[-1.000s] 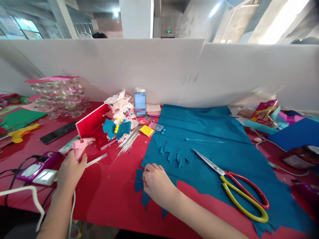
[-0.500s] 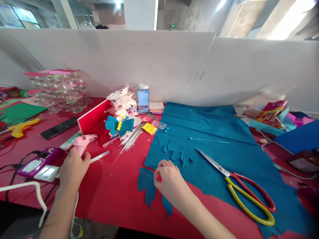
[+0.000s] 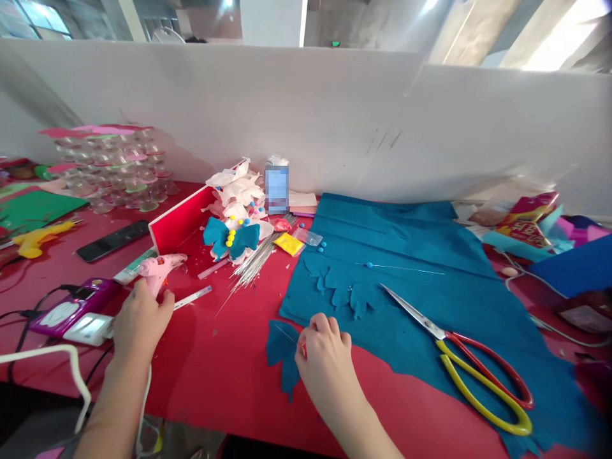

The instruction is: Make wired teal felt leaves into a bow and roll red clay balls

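Your left hand (image 3: 143, 319) stays wrapped around the pink glue gun (image 3: 159, 271), much as it was a second ago, with the nozzle pointing toward the right, just in front of the small red box wall (image 3: 176, 223). Your right hand (image 3: 327, 360) is what has changed: a second ago it lay over most of the small blue cut-out (image 3: 278, 350), and now it has drawn to the right and turned, the forearm coming up more steeply from the table's near edge. Its thumb and fingers are pinched closed on a thin wire (image 3: 285, 333), whose free end reaches left over the cut-out. More of the cut-out's left part shows now, lying on the red table (image 3: 229, 376) just left of your fingertips; the part that showed under your wrist half a second ago is almost wholly hidden behind it. You cannot tell from here whether the wire touches the fabric. Just beyond your right hand, the large blue cloth (image 3: 392, 229) lies as before, with more cut pieces (image 3: 356, 299) and a long pin (image 3: 369, 264) on it. The scissors (image 3: 440, 331) still rest partly open on the cloth, well apart from your hand. The whole view has tipped down slightly, so the white partition (image 3: 287, 102) stands higher in it.
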Available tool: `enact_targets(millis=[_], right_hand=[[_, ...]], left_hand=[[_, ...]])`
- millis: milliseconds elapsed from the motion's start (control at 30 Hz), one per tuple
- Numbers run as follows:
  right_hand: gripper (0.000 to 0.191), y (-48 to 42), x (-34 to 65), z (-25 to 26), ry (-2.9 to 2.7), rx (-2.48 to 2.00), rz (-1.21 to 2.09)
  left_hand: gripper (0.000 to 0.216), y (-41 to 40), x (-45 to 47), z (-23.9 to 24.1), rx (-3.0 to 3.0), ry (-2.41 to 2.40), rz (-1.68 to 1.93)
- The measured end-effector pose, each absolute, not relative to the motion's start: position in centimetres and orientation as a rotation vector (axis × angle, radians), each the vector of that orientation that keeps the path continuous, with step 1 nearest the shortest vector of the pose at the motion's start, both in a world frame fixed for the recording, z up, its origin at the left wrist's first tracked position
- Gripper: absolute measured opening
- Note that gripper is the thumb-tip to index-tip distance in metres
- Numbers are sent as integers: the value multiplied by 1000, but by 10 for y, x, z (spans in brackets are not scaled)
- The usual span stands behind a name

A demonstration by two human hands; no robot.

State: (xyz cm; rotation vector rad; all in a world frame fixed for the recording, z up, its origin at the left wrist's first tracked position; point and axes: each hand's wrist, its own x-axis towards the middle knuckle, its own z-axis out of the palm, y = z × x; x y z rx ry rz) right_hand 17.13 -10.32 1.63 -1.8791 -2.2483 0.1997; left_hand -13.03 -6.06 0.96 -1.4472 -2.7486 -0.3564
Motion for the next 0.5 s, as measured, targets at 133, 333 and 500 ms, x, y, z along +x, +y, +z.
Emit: enact_targets(millis=[133,333,500], right_hand=[[15,-103,166,17,-2277,-1930,196],[18,-109,184,23,-2215,-1838,203],[19,-120,217,15,-2182,-1646,257]], left_hand=[[48,-61,-130,11,-1454,-2761,-357],[49,-60,-130,11,-1440,-2758,-376],[50,-59,-130,11,-1444,-2730,-401]])
